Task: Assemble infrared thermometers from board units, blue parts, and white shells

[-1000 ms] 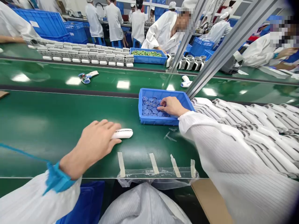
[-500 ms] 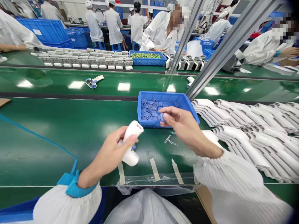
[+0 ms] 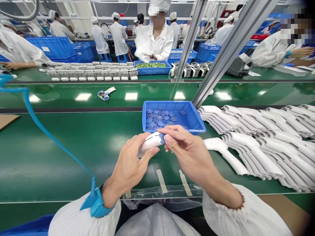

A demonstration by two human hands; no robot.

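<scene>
My left hand (image 3: 134,160) is closed around a white gun-shaped plastic housing (image 3: 151,141), its end pointing right; most of its body is hidden in the palm. With thumb and fingers, my right hand (image 3: 189,147) pinches a small blue plastic cap (image 3: 161,138) set against that end. Whether the cap is fully seated I cannot tell. Just beyond the hands stands a blue bin (image 3: 197,119) with many flat blue plastic pieces (image 3: 159,118) in it.
Stacked white housing shells (image 3: 246,147) cover the right side. A metal post (image 3: 221,55) slants up behind the bin. A blue wrist-strap cord (image 3: 59,144) crosses the left. Tape strips (image 3: 161,181) hold plastic film at the front edge. Opposite, a co-worker (image 3: 159,39) stands behind a tray.
My right hand has moved left and down from over the bin, bringing the blue cap to the housing. My left hand has turned the housing and lifted it slightly toward the right.
</scene>
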